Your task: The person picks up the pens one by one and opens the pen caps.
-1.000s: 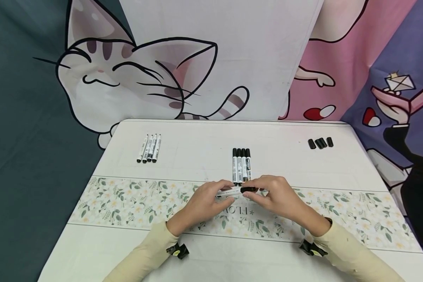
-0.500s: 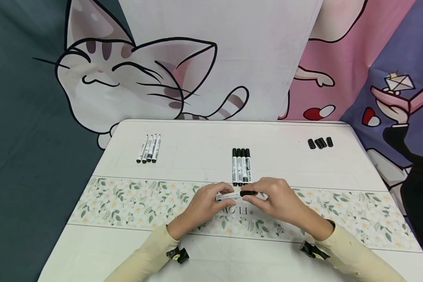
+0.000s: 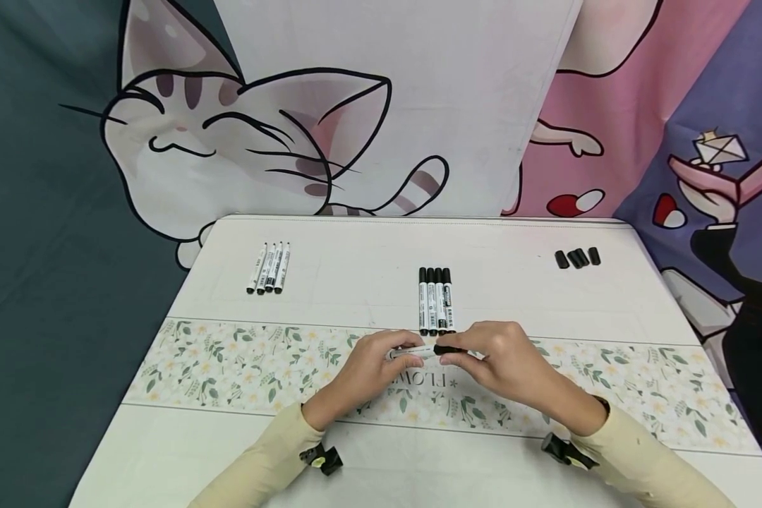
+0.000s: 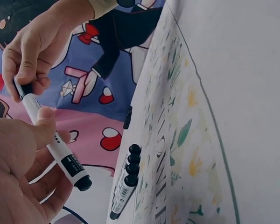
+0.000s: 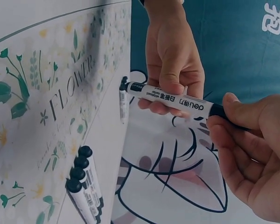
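Observation:
A white whiteboard marker point(image 5: 177, 100) is held level between both hands over the floral band of the table mat. My left hand point(image 3: 367, 368) grips its white barrel point(image 4: 60, 154), thumb on one side and fingers on the other. At the other end, my right hand point(image 3: 504, 356) pinches the black cap point(image 3: 447, 349) between thumb and fingers. The cap's edge meets the barrel in the right wrist view. Just beyond the hands, several capped markers point(image 3: 435, 303) lie side by side with their black caps pointing away.
Several uncapped markers point(image 3: 268, 269) lie in a row at the back left of the table point(image 3: 355, 261). Several loose black caps point(image 3: 578, 258) lie at the back right. A printed curtain point(image 3: 381, 106) hangs behind the table's far edge.
Both hands and the marker have come slightly nearer the person, so the lower ends of the capped row show more. The grip on barrel and cap stays the same.

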Motion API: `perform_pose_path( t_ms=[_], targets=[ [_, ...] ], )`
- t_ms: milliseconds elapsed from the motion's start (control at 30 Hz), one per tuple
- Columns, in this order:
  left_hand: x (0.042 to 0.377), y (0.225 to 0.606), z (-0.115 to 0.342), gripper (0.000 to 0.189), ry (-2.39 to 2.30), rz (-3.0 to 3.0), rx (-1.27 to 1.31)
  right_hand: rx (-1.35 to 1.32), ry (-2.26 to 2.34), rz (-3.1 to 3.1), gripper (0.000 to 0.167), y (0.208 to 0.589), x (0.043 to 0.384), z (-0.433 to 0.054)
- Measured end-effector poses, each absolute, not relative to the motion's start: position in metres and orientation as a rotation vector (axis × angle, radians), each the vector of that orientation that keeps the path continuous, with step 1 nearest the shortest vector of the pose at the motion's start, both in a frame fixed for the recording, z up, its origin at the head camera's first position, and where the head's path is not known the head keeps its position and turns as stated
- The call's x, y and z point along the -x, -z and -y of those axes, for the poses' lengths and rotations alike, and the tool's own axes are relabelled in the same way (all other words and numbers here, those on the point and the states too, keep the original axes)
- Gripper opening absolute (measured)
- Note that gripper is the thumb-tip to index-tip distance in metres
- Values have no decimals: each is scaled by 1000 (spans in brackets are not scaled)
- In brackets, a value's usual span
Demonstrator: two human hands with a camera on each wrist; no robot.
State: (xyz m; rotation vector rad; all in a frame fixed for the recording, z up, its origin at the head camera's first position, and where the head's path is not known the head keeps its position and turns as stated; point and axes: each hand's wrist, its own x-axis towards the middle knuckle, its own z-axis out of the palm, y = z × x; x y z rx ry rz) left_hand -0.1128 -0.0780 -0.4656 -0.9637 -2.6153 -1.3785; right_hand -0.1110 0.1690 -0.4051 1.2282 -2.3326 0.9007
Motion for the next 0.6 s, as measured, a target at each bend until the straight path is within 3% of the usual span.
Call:
perform_pose_path(
  t_ms=[400,600],
  targets=[
    [112,467,82,23,1395,2638,1004,-1274,-913,2234,25,401,114,-169],
    [113,470,88,27,1479,2567,924,-1166,-1043,2303,18,392,112,-179]
  ],
)
